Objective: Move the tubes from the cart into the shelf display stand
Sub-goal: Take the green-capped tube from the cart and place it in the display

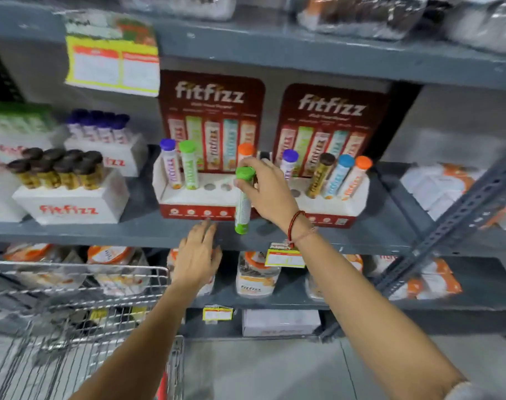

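My right hand (267, 192) grips a green-capped tube (243, 209) near its top and holds it upright in front of the left red display stand (199, 210), between the two stands. That stand holds a purple-capped tube (171, 166), a green-capped tube (189, 166) and an orange-capped tube (245, 151), with empty holes (217, 186) in its base. My left hand (198, 255) is spread flat, fingertips at the shelf edge below the stand, holding nothing. The wire cart (72, 313) is at lower left; its contents are blurred.
A second red display stand (332, 210) to the right holds several tubes. White boxes with brown-capped tubes (58, 168) and purple-capped tubes (98, 125) sit on the left. Jars (256, 274) fill the shelf below. A slanted metal brace (448, 223) crosses on the right.
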`<state>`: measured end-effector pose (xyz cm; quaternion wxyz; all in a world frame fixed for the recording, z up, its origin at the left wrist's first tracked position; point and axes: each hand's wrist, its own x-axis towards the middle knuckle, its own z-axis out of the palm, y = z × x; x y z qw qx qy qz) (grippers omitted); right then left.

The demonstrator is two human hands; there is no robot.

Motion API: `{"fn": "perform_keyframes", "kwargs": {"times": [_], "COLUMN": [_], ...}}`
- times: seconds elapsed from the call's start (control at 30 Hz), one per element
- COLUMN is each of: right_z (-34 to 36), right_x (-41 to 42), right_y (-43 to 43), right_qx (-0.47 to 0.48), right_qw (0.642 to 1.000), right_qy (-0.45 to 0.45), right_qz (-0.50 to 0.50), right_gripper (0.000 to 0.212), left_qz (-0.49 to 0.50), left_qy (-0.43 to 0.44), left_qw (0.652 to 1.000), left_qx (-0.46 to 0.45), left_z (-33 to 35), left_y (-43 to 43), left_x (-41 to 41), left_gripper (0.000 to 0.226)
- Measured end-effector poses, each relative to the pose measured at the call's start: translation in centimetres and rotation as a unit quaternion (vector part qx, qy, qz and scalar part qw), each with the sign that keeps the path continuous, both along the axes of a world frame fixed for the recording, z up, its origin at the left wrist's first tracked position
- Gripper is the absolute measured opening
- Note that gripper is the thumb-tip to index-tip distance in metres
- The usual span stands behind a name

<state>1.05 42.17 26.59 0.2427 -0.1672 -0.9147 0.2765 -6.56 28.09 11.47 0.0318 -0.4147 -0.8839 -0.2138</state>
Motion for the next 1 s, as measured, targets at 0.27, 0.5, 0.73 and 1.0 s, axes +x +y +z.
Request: {"fn": "perform_keyframes", "kwargs": {"times": [0.27,0.5,0.73,1.0], "right_z": [2.1,3.4,3.5,5.1], "right_x": [2.9,3.7,3.6,4.0], "right_y": [5.4,7.7,9.0,10.6], "right_qx": [0.011,0.007,0.06,0.102], "right_qw": [0.998,0.995,0.992,0.987], "right_qy": [-0.056,-0.095,-0.1,-0.118], "right_qz": [-0.031,-0.002,-0.043,-0.035], "right_gripper": [0.038,0.02,0.018,0.029], "left_qz": [-0.057,-0.053,-0.046,-0.048], "left_qy": [0.03,0.032,0.022,0.019], "left_qw": [0.995,0.995,0.994,0.994], "left_qx": [-0.072,-0.082,-0.097,-0.094], "left_z": [-1.9,-2.0,-2.5,-2.7], "left_y": [2.8,3.1,3.5,3.6], "left_x": [0.6,0.9,0.8,0.8], "left_gripper": [0.061,0.071,0.074,0.082]}}
